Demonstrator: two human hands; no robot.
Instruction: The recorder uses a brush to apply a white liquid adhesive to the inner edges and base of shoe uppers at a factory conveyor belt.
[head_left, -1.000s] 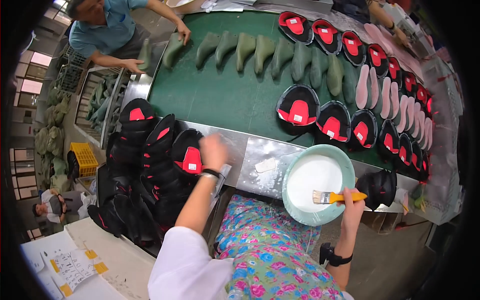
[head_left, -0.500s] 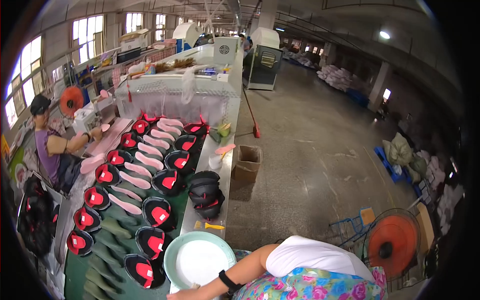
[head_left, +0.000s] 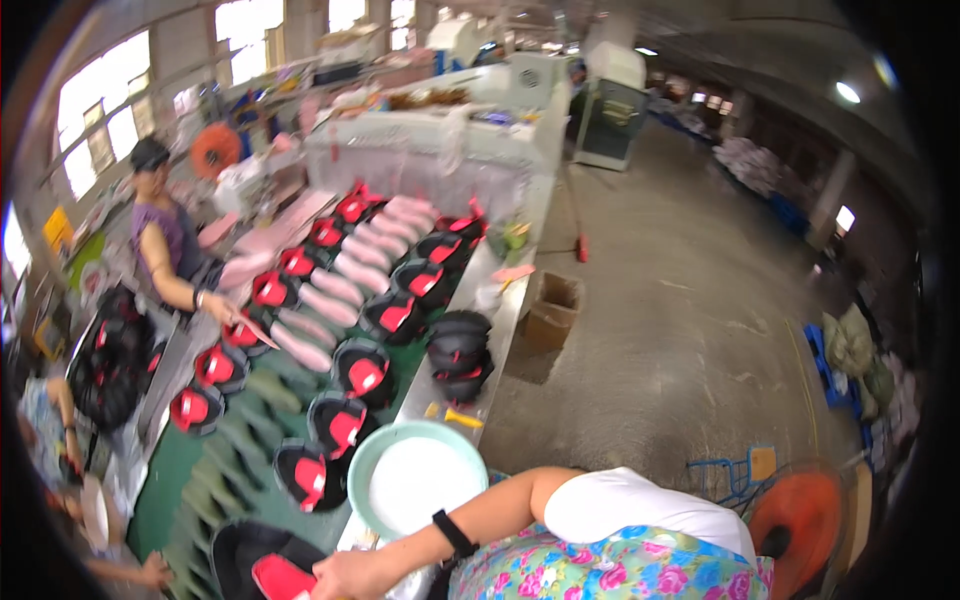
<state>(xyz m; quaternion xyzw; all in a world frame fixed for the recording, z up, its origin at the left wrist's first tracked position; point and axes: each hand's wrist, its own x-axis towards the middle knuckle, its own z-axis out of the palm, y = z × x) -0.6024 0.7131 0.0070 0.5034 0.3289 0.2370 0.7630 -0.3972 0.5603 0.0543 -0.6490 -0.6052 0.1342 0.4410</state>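
Note:
My right hand (head_left: 352, 574), with a dark band on its wrist, reaches in from the lower right. Its fingers are closed at the edge of a black shoe upper (head_left: 240, 548) with a red lining, partly cut off by the lower edge. This upper looks larger than the others. Just beyond my forearm stands a pale green basin (head_left: 468, 500) of white contents. Rows of similar black-and-red uppers (head_left: 340, 424) and pink insoles (head_left: 300, 346) lie on the green belt (head_left: 165, 478), with dark green sole-shaped pieces (head_left: 240, 435) nearer me. My left hand is out of view.
A stack of black uppers (head_left: 460, 350) and a yellow-handled brush (head_left: 462, 417) lie on the metal ledge. Across the belt, a co-worker in purple (head_left: 170, 235) holds a pink insole. Another co-worker's hand (head_left: 155, 572) is at lower left. An orange fan (head_left: 800, 530) stands right.
My view has turned left, shifting the scene rightward. A large shoe upper is now at my right hand. The co-worker in purple has reached over the belt, and a second co-worker has come into view.

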